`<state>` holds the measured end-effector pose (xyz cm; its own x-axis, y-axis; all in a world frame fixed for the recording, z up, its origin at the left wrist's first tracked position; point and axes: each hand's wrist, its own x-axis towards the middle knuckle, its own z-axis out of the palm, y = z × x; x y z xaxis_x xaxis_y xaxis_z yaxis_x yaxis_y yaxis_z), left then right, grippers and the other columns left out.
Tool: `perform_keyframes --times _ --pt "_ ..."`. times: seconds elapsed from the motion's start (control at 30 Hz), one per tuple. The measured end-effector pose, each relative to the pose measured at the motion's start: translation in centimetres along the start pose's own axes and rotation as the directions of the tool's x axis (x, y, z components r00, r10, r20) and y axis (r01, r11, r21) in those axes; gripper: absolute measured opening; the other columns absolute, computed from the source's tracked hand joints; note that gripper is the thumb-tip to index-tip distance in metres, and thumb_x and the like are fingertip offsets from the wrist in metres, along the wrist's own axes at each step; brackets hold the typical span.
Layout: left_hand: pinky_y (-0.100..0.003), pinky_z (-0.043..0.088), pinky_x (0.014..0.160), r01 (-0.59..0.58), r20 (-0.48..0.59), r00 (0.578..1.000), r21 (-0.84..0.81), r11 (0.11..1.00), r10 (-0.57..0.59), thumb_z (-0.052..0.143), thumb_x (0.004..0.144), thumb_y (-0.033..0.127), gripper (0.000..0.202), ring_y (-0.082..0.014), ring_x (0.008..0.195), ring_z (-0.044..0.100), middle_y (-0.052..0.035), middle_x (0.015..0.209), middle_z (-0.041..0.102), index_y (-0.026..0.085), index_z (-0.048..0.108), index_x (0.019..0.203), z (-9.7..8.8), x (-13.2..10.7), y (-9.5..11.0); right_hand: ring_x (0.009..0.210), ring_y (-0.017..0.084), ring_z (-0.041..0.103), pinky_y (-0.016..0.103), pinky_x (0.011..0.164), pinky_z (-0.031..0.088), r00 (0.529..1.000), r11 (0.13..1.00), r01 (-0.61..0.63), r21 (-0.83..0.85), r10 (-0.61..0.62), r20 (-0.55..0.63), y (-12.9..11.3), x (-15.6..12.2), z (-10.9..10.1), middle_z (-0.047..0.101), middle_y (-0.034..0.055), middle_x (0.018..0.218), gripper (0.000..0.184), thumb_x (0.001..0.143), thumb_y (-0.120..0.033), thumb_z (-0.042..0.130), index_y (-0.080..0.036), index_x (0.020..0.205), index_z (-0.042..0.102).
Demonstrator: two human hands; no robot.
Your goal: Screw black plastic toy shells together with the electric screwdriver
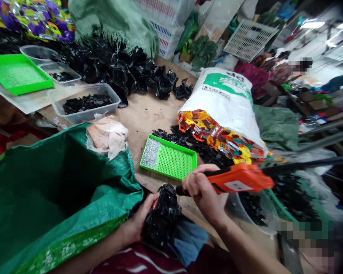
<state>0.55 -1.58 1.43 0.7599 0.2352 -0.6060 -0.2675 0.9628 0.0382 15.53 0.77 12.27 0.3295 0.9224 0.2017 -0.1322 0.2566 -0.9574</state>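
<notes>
My left hand (145, 213) is closed around a black plastic toy car part (163, 215), held low near my lap. My right hand (203, 190) grips an orange electric screwdriver (238, 179) lying almost level, its black tip touching or very near the upper right of the car part. A black cord runs off the tool's far end to the right. Just beyond both hands, a green perforated tray (177, 160) holds small silvery screws (151, 152) at its left end. The underside of the car part is hidden.
A big green sack (108, 217) gapes at my left. A white bag (223, 95) spills orange and yellow car pieces on the table (143, 110). Clear tubs (85, 101) of black parts, a black shell heap (117, 72) and a second green tray (20, 72) stand farther left.
</notes>
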Motion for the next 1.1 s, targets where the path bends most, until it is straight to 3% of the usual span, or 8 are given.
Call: perform_keyframes --times 0.17,0.37,0.63,0.9,1.1 --pt "-0.023 0.040 0.059 -0.007 -0.042 0.999 0.012 1.000 0.008 0.061 0.078 0.056 0.039 -0.0135 0.057 0.057 0.0011 0.065 0.067 0.019 0.068 0.087 1.9 -1.6 0.7 0.037 0.007 0.036 0.024 0.044 0.039 0.991 0.995 0.097 -0.001 -0.097 -0.092 -0.5 4.3 0.1 0.041 -0.0116 0.045 0.014 0.087 -0.026 0.064 -0.022 0.081 0.052" --pt "-0.023 0.042 0.070 -0.162 -0.052 0.985 0.054 0.985 0.165 0.069 0.074 0.052 0.040 -0.0152 0.070 0.059 -0.0009 0.075 0.070 0.018 0.068 0.095 4.1 -4.1 1.5 0.037 0.009 0.039 0.025 0.043 0.040 0.972 0.981 0.193 -0.014 -0.193 -0.134 2.6 9.1 1.1 0.042 -0.0116 0.046 0.019 0.084 -0.031 0.068 -0.022 0.082 0.051" --pt "-0.027 0.044 0.071 -0.113 -0.035 0.993 0.069 0.991 0.116 0.071 0.072 0.053 0.041 -0.0196 0.077 0.060 -0.0035 0.076 0.069 0.018 0.069 0.094 5.3 -5.0 2.8 0.036 0.009 0.041 0.025 0.041 0.041 0.977 0.978 0.204 0.034 -0.200 -0.078 5.2 10.7 2.1 0.044 -0.0115 0.046 0.015 0.086 -0.029 0.065 -0.023 0.084 0.052" --pt "-0.028 0.044 0.079 -0.196 -0.016 0.979 0.172 0.965 0.202 0.072 0.072 0.052 0.035 -0.0216 0.085 0.060 -0.0037 0.076 0.068 0.018 0.067 0.081 4.1 -4.7 3.0 0.037 0.007 0.041 0.024 0.043 0.040 0.989 0.988 0.146 0.042 -0.144 -0.046 5.8 10.2 2.6 0.044 -0.0117 0.047 0.018 0.085 -0.030 0.066 -0.022 0.082 0.050" --pt "-0.028 0.042 0.075 -0.195 -0.087 0.973 0.190 0.962 0.214 0.070 0.073 0.053 0.036 -0.0180 0.070 0.055 -0.0014 0.065 0.063 0.018 0.068 0.080 2.5 -2.3 2.0 0.036 0.008 0.041 0.024 0.043 0.041 0.984 0.985 0.167 0.031 -0.165 -0.070 6.5 11.1 2.8 0.044 -0.0123 0.046 0.018 0.085 -0.031 0.066 -0.023 0.083 0.050"
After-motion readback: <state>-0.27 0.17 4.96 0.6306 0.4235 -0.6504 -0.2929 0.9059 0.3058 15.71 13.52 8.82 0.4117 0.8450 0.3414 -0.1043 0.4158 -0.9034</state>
